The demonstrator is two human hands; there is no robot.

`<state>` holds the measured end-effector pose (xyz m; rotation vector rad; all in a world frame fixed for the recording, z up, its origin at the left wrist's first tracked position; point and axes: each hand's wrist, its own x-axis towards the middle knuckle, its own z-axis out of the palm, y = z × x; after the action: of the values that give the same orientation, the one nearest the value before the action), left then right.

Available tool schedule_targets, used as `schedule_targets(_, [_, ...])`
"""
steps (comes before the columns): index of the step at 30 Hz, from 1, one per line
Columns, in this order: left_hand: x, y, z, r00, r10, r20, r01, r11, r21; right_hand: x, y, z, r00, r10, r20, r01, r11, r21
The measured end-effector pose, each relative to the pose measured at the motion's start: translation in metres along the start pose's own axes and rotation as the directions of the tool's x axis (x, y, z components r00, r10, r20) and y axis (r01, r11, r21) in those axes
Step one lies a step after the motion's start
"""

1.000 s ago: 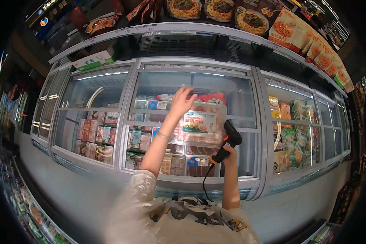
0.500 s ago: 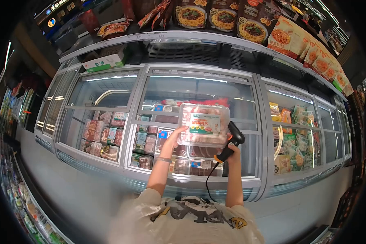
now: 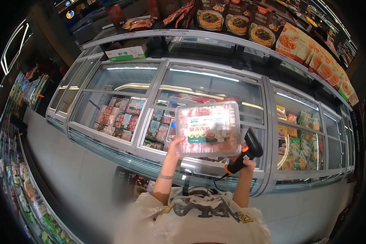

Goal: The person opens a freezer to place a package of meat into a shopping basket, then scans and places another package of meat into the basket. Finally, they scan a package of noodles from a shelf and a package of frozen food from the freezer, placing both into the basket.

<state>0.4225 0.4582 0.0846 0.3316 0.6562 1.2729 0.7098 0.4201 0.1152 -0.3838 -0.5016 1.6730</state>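
Note:
A clear plastic tray of sliced meat (image 3: 208,129) with a white, green and orange label is held up over the freezer, its label facing me. My left hand (image 3: 175,147) grips the tray at its lower left edge, the thumb on the front. My right hand (image 3: 246,162) is wrapped round the handle of a black and orange barcode scanner (image 3: 251,148), just right of the tray. The scanner's head points up and to the left. A dark cable (image 3: 220,179) runs down from its handle. Some right-hand fingers are hidden behind the handle.
A chest freezer (image 3: 150,103) with sliding glass lids spans the front, with packed meat trays (image 3: 126,116) inside. Bagged frozen goods (image 3: 305,142) lie in the right section. Above is a shelf (image 3: 215,38) with noodle packets (image 3: 261,34) and a green-white box (image 3: 126,53). Stocked shelves (image 3: 26,183) line the left.
The meat tray has come closer and appears larger. My right hand and the scanner have moved right and slightly down. The view has shifted and tilted.

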Motion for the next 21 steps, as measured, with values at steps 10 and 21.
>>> schedule_targets(10, [-0.119,-0.032,0.019,0.942,0.331,-0.05,-0.331,0.944,0.008,-0.046,-0.01,0.024,0.981,0.143,0.132,-0.127,0.984,-0.126])
schedule_targets(21, [-0.218,-0.036,-0.021,0.913,0.38,-0.15,-0.397,0.912,-0.103,-0.098,0.031,0.043,0.938,0.267,0.221,-0.24,0.961,-0.139])
